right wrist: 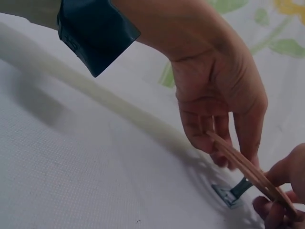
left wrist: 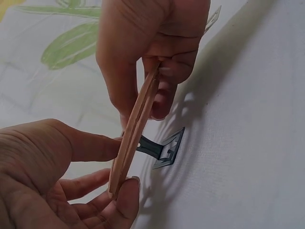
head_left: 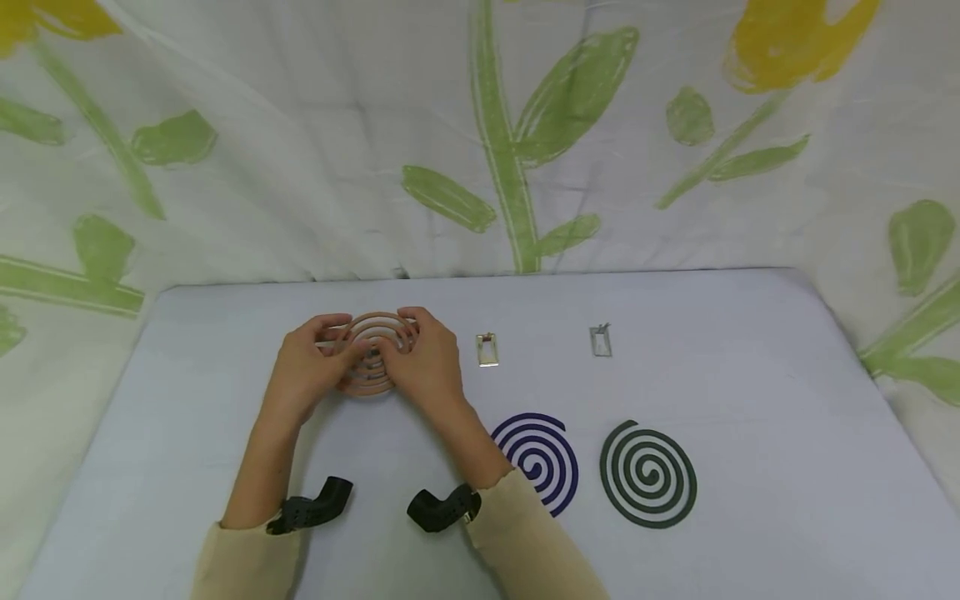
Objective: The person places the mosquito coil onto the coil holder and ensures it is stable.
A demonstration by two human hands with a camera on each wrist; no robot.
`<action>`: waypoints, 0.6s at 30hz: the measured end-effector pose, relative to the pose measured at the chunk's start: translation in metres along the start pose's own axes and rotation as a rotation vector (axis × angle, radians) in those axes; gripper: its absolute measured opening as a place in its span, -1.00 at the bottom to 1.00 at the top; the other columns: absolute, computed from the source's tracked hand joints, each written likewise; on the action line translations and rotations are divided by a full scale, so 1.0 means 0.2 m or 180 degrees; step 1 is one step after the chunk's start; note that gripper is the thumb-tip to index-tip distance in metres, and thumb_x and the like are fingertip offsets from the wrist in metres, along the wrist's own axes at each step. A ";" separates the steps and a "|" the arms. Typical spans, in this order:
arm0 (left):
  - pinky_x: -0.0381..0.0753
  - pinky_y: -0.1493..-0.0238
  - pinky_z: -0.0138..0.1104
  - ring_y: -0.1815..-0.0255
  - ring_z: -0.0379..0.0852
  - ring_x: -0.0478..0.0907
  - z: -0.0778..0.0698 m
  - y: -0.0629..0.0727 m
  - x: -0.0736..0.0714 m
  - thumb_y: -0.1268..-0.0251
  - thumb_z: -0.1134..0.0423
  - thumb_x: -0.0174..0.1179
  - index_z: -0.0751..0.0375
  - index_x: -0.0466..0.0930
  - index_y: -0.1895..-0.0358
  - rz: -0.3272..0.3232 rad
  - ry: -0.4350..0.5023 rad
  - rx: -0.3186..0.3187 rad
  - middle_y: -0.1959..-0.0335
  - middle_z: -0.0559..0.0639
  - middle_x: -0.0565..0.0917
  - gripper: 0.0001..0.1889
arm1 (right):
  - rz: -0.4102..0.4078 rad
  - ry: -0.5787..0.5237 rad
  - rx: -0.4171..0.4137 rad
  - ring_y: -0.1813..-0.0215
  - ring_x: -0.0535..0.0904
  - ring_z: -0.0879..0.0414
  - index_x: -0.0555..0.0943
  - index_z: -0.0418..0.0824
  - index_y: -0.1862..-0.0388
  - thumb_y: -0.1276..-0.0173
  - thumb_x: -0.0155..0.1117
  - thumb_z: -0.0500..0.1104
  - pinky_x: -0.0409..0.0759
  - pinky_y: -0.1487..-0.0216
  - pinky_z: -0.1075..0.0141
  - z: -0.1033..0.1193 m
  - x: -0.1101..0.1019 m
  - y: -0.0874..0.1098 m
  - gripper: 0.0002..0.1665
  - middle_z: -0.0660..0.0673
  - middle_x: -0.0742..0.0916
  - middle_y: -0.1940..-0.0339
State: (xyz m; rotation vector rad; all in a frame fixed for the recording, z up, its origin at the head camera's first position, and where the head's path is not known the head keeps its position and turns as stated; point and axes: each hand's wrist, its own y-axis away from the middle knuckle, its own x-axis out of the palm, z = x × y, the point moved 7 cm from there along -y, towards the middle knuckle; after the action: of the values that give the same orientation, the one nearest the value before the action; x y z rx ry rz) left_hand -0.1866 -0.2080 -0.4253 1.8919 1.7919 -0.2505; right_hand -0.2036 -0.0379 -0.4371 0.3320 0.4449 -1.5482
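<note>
A brown mosquito coil (head_left: 365,392) is held by both hands at the left of the table, raised above its surface. My left hand (head_left: 309,364) grips the left rim, with the thumb on the face and fingers behind. My right hand (head_left: 432,364) pinches the right side the same way. In the left wrist view the coil (left wrist: 136,136) appears edge-on and tilted, seemingly two layers lying close together. A small metal coil stand (left wrist: 150,147) with a rectangular base sits right by its middle; whether its tip is in the coil is hidden.
Two more metal stands, one gold-toned (head_left: 487,364) and one silver (head_left: 602,356), lie right of the hands. Nearer me are a purple coil (head_left: 533,472), partly behind my right forearm, and a dark green coil (head_left: 654,477). A flower-patterned cloth (head_left: 360,208) hangs behind the table.
</note>
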 end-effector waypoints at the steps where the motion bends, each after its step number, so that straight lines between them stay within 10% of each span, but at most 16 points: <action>1: 0.73 0.33 -0.40 -0.19 0.14 0.68 0.00 0.00 0.00 -0.50 0.07 0.33 0.33 0.36 -0.55 0.0008 -0.0008 -0.0012 -0.41 0.41 0.53 -0.30 | -0.0007 -0.0009 0.0005 0.14 0.75 0.05 0.68 -0.20 -0.25 -0.30 0.45 -0.11 0.68 0.15 0.32 0.00 0.00 0.00 -0.47 -0.15 0.86 0.13; 7: 0.73 0.33 -0.40 0.22 -0.37 0.66 0.02 0.01 -0.01 -0.48 0.02 0.33 0.38 0.33 -0.57 0.0046 -0.0052 -0.0082 -0.46 0.40 0.49 -0.24 | 0.0044 -0.0055 0.0058 0.14 0.76 0.05 0.69 -0.18 -0.24 -0.31 0.47 -0.09 0.69 0.15 0.33 0.00 0.02 0.01 -0.47 -0.15 0.86 0.12; 18: 0.73 0.45 -0.33 0.43 -0.36 0.67 0.01 -0.02 0.01 -0.47 0.11 0.36 0.37 0.35 -0.54 0.0049 0.0137 -0.0046 -0.38 0.44 0.53 -0.29 | 0.0012 -0.0249 0.0114 0.29 0.66 0.18 0.68 -0.18 -0.19 -0.28 0.50 -0.08 0.60 0.26 0.43 -0.01 0.00 0.01 -0.49 -0.15 0.83 0.24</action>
State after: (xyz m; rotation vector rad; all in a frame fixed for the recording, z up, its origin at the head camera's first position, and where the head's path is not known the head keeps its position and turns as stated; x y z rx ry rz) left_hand -0.1895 -0.2081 -0.4292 1.9140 1.8015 -0.1923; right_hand -0.2027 -0.0374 -0.4391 0.2985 0.3557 -1.5613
